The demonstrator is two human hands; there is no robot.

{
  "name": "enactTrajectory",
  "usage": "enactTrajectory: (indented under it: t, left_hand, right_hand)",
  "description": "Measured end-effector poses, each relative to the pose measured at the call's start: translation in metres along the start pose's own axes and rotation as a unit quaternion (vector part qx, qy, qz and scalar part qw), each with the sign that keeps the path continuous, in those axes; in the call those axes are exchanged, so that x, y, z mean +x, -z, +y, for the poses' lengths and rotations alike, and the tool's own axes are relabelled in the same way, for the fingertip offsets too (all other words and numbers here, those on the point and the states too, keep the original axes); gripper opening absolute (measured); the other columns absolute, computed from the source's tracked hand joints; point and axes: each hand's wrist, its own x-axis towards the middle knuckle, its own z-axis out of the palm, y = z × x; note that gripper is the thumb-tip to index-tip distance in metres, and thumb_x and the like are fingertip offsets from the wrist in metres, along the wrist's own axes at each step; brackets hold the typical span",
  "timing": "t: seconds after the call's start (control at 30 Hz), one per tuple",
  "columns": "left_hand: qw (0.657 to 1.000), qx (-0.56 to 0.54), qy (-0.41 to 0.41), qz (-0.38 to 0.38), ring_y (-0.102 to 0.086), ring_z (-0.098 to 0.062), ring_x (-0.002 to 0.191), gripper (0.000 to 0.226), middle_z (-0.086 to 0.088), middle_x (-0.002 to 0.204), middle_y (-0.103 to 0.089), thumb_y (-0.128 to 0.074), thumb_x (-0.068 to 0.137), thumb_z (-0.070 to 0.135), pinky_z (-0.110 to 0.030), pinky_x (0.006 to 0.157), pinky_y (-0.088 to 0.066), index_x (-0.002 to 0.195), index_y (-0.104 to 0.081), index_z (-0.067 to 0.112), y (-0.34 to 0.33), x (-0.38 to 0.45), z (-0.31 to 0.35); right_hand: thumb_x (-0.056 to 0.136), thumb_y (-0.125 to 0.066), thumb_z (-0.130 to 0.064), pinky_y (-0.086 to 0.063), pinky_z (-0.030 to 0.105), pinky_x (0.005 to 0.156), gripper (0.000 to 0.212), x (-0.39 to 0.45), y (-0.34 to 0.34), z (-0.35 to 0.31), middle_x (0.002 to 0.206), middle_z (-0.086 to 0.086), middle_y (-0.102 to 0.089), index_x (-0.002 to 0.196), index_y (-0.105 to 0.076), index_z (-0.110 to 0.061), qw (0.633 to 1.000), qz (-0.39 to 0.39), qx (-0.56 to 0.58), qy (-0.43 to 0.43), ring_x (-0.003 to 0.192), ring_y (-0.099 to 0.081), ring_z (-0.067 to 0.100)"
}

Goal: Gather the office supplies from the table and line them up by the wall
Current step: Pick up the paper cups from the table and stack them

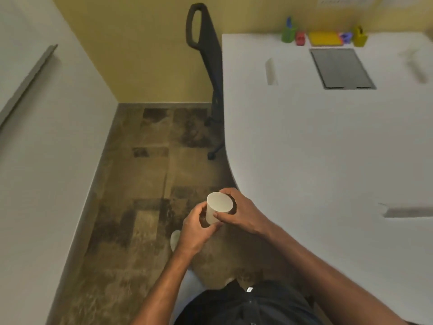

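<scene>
Both of my hands hold a white cup (216, 208) over the floor, just off the table's curved left edge. My left hand (195, 231) grips its lower side from the left, and my right hand (241, 213) wraps round it from the right. At the far side of the white table (316, 141), by the yellow wall, stands a row of supplies: a green holder with a blue item (288, 32), a small red object (300, 38), a yellow flat box (325, 38), a small purple item (346, 37) and a yellow holder (359, 36).
A dark grey panel (341, 68) is set into the tabletop in front of the row. A black office chair (206, 62) stands at the table's far left corner. A white wall (46, 137) runs along the left, with brown tiled floor (145, 184) between it and the table.
</scene>
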Motion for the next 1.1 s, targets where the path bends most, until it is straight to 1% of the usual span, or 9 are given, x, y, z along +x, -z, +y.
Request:
enactTrajectory:
  t: [0.1, 0.3, 0.4, 0.47, 0.6, 0.73, 0.83, 0.93, 1.1]
  left_hand:
    - [0.999, -0.006, -0.028, -0.046, -0.059, 0.011, 0.107, 0.060, 0.023, 0.118, -0.063, -0.086, 0.073, 0.040, -0.005, 0.082, -0.048, 0.125, -0.058, 0.035, 0.016, 0.078, 0.006]
    - [0.987, 0.024, -0.069, -0.140, -0.060, 0.006, 0.105, 0.060, 0.024, 0.118, -0.058, -0.084, 0.076, 0.037, -0.004, 0.076, -0.049, 0.128, -0.056, 0.035, 0.055, 0.216, 0.036]
    - [0.975, 0.052, -0.096, -0.194, -0.060, -0.004, 0.108, 0.062, 0.015, 0.124, -0.059, -0.085, 0.076, 0.032, -0.010, 0.083, -0.050, 0.131, -0.057, 0.028, 0.063, 0.281, 0.052]
    - [0.967, 0.070, -0.109, -0.221, -0.059, -0.001, 0.108, 0.062, 0.018, 0.123, -0.058, -0.085, 0.076, 0.034, -0.013, 0.087, -0.050, 0.130, -0.057, 0.031, 0.062, 0.320, 0.064]
    - [0.950, 0.089, -0.132, -0.267, -0.058, 0.008, 0.106, 0.060, 0.015, 0.123, -0.061, -0.084, 0.075, 0.035, -0.004, 0.079, -0.047, 0.129, -0.058, 0.032, 0.045, 0.396, 0.086]
    - [0.945, 0.099, -0.128, -0.285, -0.062, -0.001, 0.105, 0.060, 0.011, 0.125, -0.062, -0.084, 0.075, 0.031, -0.005, 0.077, -0.049, 0.129, -0.058, 0.028, 0.018, 0.458, 0.111]
    - [0.946, 0.097, -0.117, -0.285, -0.061, -0.004, 0.106, 0.060, 0.018, 0.122, -0.059, -0.083, 0.077, 0.035, -0.007, 0.075, -0.048, 0.130, -0.056, 0.031, 0.000, 0.495, 0.130]
    - [0.941, 0.103, -0.144, -0.289, -0.062, -0.006, 0.105, 0.058, 0.013, 0.119, -0.062, -0.083, 0.078, 0.029, -0.013, 0.081, -0.051, 0.130, -0.058, 0.024, -0.015, 0.535, 0.151]
    - [0.927, 0.126, -0.138, -0.326, -0.060, -0.001, 0.106, 0.059, 0.013, 0.121, -0.060, -0.082, 0.080, 0.034, -0.012, 0.083, -0.048, 0.132, -0.056, 0.024, -0.046, 0.588, 0.179]
  right_hand:
    - [0.075, -0.076, -0.063, -0.049, 0.015, 0.097, 0.068, 0.058, 0.009, -0.006, 0.126, -0.025, -0.055, 0.132, -0.045, -0.043, 0.998, 0.042, 0.019, -0.031, 0.113, -0.056, -0.004]
    - [0.076, -0.077, -0.061, -0.053, 0.018, 0.094, 0.056, 0.157, 0.032, -0.036, 0.118, -0.039, -0.050, 0.121, -0.044, -0.057, 0.983, 0.131, 0.083, -0.099, 0.111, -0.059, 0.000]
    - [0.077, -0.078, -0.058, -0.054, 0.020, 0.093, 0.062, 0.197, 0.046, -0.043, 0.125, -0.024, -0.055, 0.129, -0.045, -0.049, 0.971, 0.177, 0.104, -0.125, 0.112, -0.060, 0.005]
    - [0.078, -0.078, -0.054, -0.055, 0.024, 0.095, 0.064, 0.221, 0.058, -0.046, 0.131, -0.017, -0.055, 0.132, -0.046, -0.042, 0.960, 0.212, 0.115, -0.142, 0.113, -0.059, 0.006]
    - [0.077, -0.079, -0.048, -0.057, 0.027, 0.093, 0.066, 0.269, 0.090, -0.039, 0.134, -0.011, -0.056, 0.134, -0.048, -0.034, 0.941, 0.256, 0.146, -0.168, 0.117, -0.058, 0.011]
    - [0.081, -0.081, -0.041, -0.058, 0.031, 0.093, 0.065, 0.317, 0.131, -0.023, 0.135, -0.011, -0.056, 0.136, -0.048, -0.031, 0.931, 0.282, 0.150, -0.175, 0.117, -0.057, 0.012]
    - [0.078, -0.080, -0.046, -0.059, 0.028, 0.091, 0.066, 0.347, 0.161, -0.012, 0.132, -0.014, -0.056, 0.134, -0.047, -0.036, 0.923, 0.290, 0.173, -0.186, 0.116, -0.058, 0.009]
    - [0.077, -0.081, -0.047, -0.055, 0.021, 0.088, 0.067, 0.379, 0.190, -0.001, 0.129, -0.014, -0.058, 0.135, -0.048, -0.035, 0.922, 0.299, 0.175, -0.170, 0.115, -0.059, 0.006]
    - [0.070, -0.073, -0.059, -0.056, 0.031, 0.096, 0.077, 0.413, 0.232, 0.014, 0.133, -0.011, -0.059, 0.136, -0.048, -0.029, 0.912, 0.328, 0.161, -0.184, 0.119, -0.059, 0.011]
